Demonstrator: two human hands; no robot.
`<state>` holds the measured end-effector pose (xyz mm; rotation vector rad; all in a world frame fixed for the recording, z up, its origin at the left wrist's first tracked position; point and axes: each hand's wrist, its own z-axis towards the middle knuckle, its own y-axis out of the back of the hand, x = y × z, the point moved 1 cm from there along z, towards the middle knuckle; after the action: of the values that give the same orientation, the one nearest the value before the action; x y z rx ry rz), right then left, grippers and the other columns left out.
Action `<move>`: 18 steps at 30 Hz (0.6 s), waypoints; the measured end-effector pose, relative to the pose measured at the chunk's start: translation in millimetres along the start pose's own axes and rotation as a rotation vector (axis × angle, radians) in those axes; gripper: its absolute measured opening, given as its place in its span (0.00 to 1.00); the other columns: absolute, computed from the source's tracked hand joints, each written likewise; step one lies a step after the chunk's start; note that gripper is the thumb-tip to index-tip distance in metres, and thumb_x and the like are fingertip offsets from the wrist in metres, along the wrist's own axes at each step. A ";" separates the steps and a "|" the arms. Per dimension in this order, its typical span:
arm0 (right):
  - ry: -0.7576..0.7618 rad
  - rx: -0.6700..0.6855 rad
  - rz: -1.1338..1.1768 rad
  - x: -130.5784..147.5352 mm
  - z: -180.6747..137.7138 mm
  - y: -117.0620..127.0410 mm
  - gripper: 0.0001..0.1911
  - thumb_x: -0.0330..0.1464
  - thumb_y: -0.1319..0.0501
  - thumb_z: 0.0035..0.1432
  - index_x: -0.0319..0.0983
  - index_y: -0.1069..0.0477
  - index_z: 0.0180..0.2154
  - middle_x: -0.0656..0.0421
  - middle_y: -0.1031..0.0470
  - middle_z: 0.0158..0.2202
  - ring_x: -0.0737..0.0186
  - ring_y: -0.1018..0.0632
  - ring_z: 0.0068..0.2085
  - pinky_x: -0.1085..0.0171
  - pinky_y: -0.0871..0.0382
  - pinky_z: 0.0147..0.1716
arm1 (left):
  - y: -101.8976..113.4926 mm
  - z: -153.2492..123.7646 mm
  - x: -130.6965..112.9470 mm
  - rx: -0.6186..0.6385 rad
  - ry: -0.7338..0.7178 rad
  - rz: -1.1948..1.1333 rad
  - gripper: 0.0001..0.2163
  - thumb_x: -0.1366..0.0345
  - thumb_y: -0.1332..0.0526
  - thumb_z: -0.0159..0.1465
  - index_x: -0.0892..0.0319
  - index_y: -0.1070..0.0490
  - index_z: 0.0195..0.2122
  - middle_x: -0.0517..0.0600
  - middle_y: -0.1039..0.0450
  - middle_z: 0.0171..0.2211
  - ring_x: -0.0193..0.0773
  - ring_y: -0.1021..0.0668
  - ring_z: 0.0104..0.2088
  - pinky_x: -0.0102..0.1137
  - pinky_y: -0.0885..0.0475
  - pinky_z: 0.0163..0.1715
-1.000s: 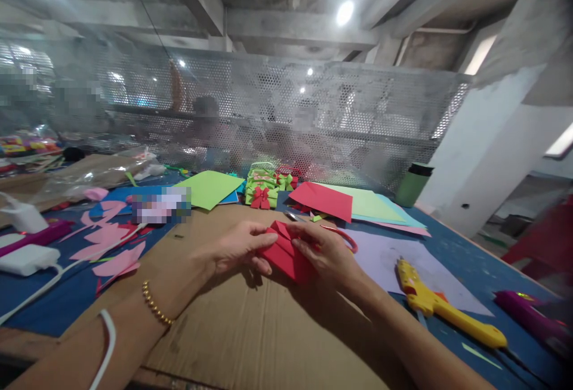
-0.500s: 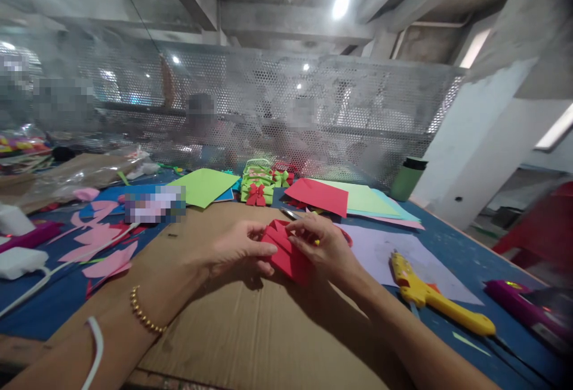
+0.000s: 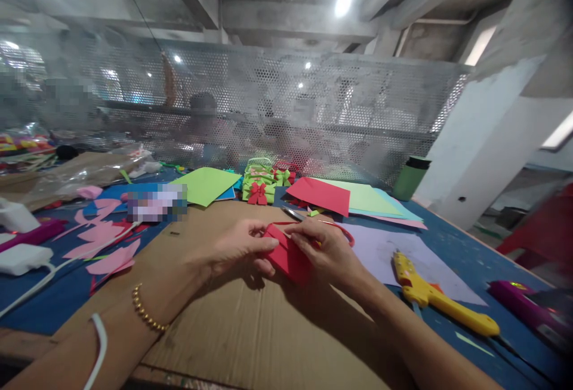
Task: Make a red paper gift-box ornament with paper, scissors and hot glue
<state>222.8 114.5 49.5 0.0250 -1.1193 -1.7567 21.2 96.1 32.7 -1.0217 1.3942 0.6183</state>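
Note:
Between my two hands is a folded piece of red paper (image 3: 290, 261), held above a sheet of brown cardboard (image 3: 233, 336). My left hand (image 3: 248, 246) pinches its left edge, thumb on top and fingers behind. The thumb and fingertips of my right hand (image 3: 324, 245) press on its upper right part. Just behind the hands lies a pair of scissors (image 3: 347, 233) with red handles, partly hidden by my right hand. A yellow hot glue gun (image 3: 430, 297) rests to the right, near a lilac paper sheet (image 3: 376, 252).
Small green paper baskets with red bows (image 3: 258, 184) stand at the back. Around them lie a green sheet (image 3: 208, 186), a red sheet (image 3: 320, 195) and pale sheets. Pink paper cutouts (image 3: 114, 258) and a white cable are at left. A green cup (image 3: 409, 180) stands back right.
The upper flap of the red paper, raised before, now lies flatter under my fingers. More of the red scissor handles shows behind my right hand. The view has shifted slightly.

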 end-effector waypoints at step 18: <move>-0.029 -0.280 0.111 -5.6 3.5 14.7 0.10 0.32 0.43 0.65 0.39 0.23 0.41 0.56 0.21 0.34 0.63 0.23 0.33 0.63 0.30 0.33 | -0.4 1.7 -13.3 -0.187 -0.177 0.053 0.16 0.57 0.37 0.65 0.61 0.32 0.49 0.53 0.22 0.32 0.34 0.21 0.18 0.25 0.26 0.16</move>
<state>234.5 120.1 59.0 -0.2293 -0.8688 -1.8034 20.7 100.2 45.5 -1.0527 1.2276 0.8700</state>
